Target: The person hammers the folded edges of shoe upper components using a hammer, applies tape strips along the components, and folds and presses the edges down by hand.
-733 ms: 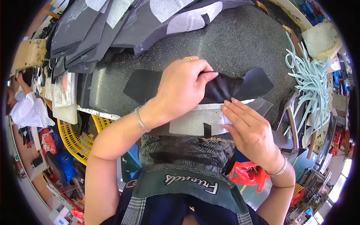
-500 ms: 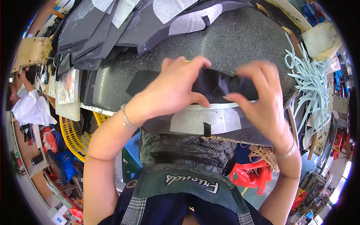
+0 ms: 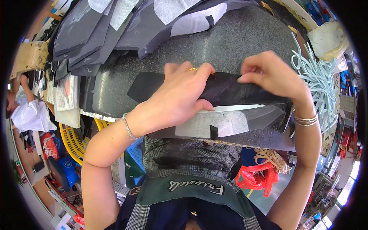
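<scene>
We find the left hand laid palm down across a black fabric piece, fingers curled over its far edge and thumb pressed along its near edge, so it is clamped on the fabric. A gold ring sits on one finger and a thin bracelet on the wrist. The right hand pinches the same fabric's upper edge between thumb and fingertips, wrist bent down, with silver bangles on it. The fabric lies at the near edge of a dark speckled stone worktable, over a grey cut panel carrying a white mesh patch. We note stacked grey cut panels at the table's far left, pale green cords at its right, a yellow plastic crate and a red plastic bag below.
</scene>
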Demonstrator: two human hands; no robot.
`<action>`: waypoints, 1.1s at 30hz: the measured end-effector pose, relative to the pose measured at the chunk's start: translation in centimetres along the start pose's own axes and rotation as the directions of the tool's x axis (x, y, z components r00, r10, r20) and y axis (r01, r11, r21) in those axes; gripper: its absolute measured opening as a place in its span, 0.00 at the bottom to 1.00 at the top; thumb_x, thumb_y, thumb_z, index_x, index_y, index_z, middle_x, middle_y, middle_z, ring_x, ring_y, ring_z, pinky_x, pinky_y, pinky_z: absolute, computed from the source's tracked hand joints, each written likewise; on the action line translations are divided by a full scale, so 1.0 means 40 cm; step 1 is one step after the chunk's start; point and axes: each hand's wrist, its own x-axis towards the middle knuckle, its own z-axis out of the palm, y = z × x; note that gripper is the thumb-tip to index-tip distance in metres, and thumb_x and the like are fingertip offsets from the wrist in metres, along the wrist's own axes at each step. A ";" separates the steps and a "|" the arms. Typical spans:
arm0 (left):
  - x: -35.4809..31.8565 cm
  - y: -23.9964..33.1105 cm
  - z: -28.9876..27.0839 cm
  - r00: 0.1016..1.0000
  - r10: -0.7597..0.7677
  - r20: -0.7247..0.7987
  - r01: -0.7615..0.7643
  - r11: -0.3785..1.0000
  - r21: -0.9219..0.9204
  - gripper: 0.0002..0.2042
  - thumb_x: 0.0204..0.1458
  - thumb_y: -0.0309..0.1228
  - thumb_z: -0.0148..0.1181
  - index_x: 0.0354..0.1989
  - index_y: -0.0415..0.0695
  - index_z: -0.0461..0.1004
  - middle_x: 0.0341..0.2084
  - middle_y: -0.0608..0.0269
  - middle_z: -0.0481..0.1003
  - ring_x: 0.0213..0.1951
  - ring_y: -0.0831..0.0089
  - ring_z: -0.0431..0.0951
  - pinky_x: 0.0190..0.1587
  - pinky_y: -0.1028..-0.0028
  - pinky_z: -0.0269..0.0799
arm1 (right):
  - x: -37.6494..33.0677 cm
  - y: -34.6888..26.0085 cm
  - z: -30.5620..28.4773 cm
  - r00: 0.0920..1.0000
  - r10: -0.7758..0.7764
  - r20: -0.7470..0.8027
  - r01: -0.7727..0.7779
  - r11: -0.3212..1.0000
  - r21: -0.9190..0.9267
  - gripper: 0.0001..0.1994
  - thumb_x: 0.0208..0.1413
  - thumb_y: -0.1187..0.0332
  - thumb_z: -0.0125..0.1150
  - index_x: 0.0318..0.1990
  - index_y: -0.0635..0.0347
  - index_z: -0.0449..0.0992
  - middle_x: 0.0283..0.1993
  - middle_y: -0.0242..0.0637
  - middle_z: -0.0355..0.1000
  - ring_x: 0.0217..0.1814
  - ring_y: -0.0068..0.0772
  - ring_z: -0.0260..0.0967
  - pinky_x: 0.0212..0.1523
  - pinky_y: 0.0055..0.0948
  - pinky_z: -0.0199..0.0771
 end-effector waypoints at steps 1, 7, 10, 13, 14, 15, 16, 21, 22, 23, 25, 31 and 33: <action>-0.001 0.003 0.003 1.000 -0.022 0.009 0.022 1.000 0.018 0.31 0.40 0.33 0.74 0.53 0.43 0.66 0.32 0.58 0.71 0.41 0.61 0.69 0.57 0.61 0.53 | -0.009 0.026 -0.013 0.986 0.048 -0.158 -0.069 0.990 -0.127 0.09 0.51 0.69 0.66 0.32 0.69 0.76 0.27 0.50 0.73 0.29 0.48 0.72 0.35 0.39 0.71; -0.003 0.001 -0.008 0.997 0.030 -0.078 -0.027 0.999 0.042 0.31 0.39 0.34 0.75 0.52 0.45 0.66 0.32 0.60 0.70 0.41 0.63 0.69 0.56 0.62 0.53 | 0.008 -0.045 0.052 0.910 -0.329 -0.251 0.339 0.941 -0.005 0.28 0.38 0.64 0.77 0.46 0.67 0.72 0.46 0.52 0.74 0.50 0.52 0.72 0.49 0.42 0.72; -0.008 -0.024 -0.051 0.997 -0.061 -0.054 0.065 0.996 0.069 0.32 0.37 0.35 0.76 0.52 0.48 0.67 0.33 0.61 0.69 0.40 0.65 0.69 0.55 0.63 0.53 | 0.018 -0.091 0.069 0.988 0.020 0.153 -0.015 0.999 -0.036 0.19 0.38 0.66 0.75 0.38 0.64 0.76 0.42 0.47 0.74 0.48 0.54 0.70 0.51 0.44 0.69; -0.035 -0.011 -0.045 0.994 -0.107 -0.005 0.107 0.993 0.043 0.25 0.38 0.37 0.76 0.46 0.49 0.73 0.28 0.67 0.69 0.39 0.68 0.69 0.52 0.64 0.53 | 0.002 -0.097 0.078 0.994 -0.076 0.074 0.084 0.990 -0.111 0.13 0.39 0.71 0.73 0.34 0.62 0.77 0.37 0.44 0.73 0.44 0.53 0.70 0.48 0.44 0.70; -0.039 -0.006 -0.033 0.997 -0.068 0.039 0.064 0.994 0.089 0.21 0.40 0.38 0.75 0.42 0.50 0.76 0.25 0.69 0.68 0.38 0.68 0.69 0.50 0.64 0.54 | -0.004 -0.094 0.088 0.994 -0.076 0.080 0.084 0.991 -0.108 0.13 0.39 0.71 0.73 0.34 0.62 0.77 0.37 0.44 0.73 0.44 0.53 0.70 0.48 0.44 0.70; -0.049 -0.012 -0.009 0.999 0.026 -0.026 -0.023 0.996 0.084 0.14 0.38 0.32 0.72 0.37 0.49 0.80 0.21 0.72 0.66 0.35 0.70 0.68 0.46 0.64 0.54 | -0.013 -0.088 0.105 0.982 -0.184 -0.047 0.179 0.979 -0.095 0.12 0.40 0.74 0.70 0.34 0.62 0.77 0.34 0.43 0.72 0.42 0.52 0.71 0.45 0.44 0.71; -0.064 -0.007 0.000 1.000 0.020 -0.019 -0.018 0.997 0.079 0.14 0.38 0.32 0.72 0.37 0.49 0.80 0.21 0.72 0.66 0.35 0.70 0.68 0.46 0.64 0.54 | -0.028 -0.085 0.123 0.943 -0.284 -0.176 0.272 0.958 -0.089 0.10 0.40 0.76 0.68 0.34 0.62 0.77 0.32 0.43 0.71 0.39 0.52 0.71 0.41 0.44 0.72; -0.133 0.002 0.062 0.899 0.362 -0.245 -0.235 0.873 0.427 0.23 0.29 0.33 0.57 0.40 0.45 0.83 0.19 0.75 0.56 0.27 0.76 0.63 0.37 0.65 0.49 | -0.118 -0.114 0.224 0.849 -0.441 -0.290 0.322 0.868 -0.377 0.13 0.35 0.77 0.61 0.34 0.68 0.79 0.30 0.41 0.70 0.30 0.39 0.71 0.30 0.37 0.74; -0.139 0.003 0.064 0.892 0.383 -0.241 -0.237 0.849 0.472 0.24 0.29 0.34 0.56 0.40 0.45 0.83 0.20 0.75 0.56 0.27 0.77 0.62 0.36 0.65 0.48 | -0.122 -0.114 0.239 0.814 -0.478 -0.329 0.317 0.842 -0.438 0.15 0.34 0.77 0.61 0.35 0.70 0.79 0.31 0.42 0.71 0.31 0.38 0.72 0.30 0.34 0.75; -0.140 0.003 0.065 0.894 0.380 -0.238 -0.238 0.852 0.466 0.24 0.29 0.34 0.56 0.40 0.45 0.83 0.20 0.75 0.56 0.27 0.77 0.62 0.36 0.65 0.48 | -0.127 -0.115 0.249 0.775 -0.516 -0.365 0.307 0.812 -0.496 0.16 0.33 0.76 0.61 0.36 0.72 0.79 0.33 0.43 0.73 0.32 0.36 0.73 0.30 0.32 0.75; -0.138 0.004 0.064 0.898 0.383 -0.216 -0.246 0.845 0.474 0.24 0.29 0.35 0.57 0.41 0.46 0.84 0.19 0.75 0.55 0.27 0.76 0.62 0.35 0.66 0.46 | -0.133 -0.119 0.252 0.795 -0.507 -0.332 0.288 0.798 -0.530 0.17 0.33 0.76 0.61 0.36 0.73 0.79 0.35 0.45 0.74 0.35 0.37 0.74 0.33 0.31 0.77; -0.160 0.030 0.095 0.899 0.356 -0.255 -0.107 0.742 0.662 0.19 0.38 0.35 0.58 0.42 0.48 0.83 0.26 0.74 0.69 0.35 0.74 0.69 0.46 0.64 0.54 | -0.182 -0.143 0.258 0.910 -0.368 -0.189 0.229 0.829 -0.510 0.21 0.37 0.73 0.61 0.42 0.76 0.79 0.43 0.52 0.77 0.48 0.48 0.77 0.48 0.38 0.81; -0.188 0.042 0.116 0.918 0.327 -0.223 -0.131 0.782 0.609 0.19 0.40 0.34 0.58 0.43 0.48 0.83 0.34 0.70 0.74 0.42 0.73 0.71 0.50 0.63 0.53 | -0.197 -0.137 0.275 0.933 -0.298 -0.203 0.197 0.892 -0.407 0.23 0.42 0.70 0.62 0.47 0.77 0.76 0.48 0.55 0.76 0.55 0.53 0.75 0.54 0.42 0.79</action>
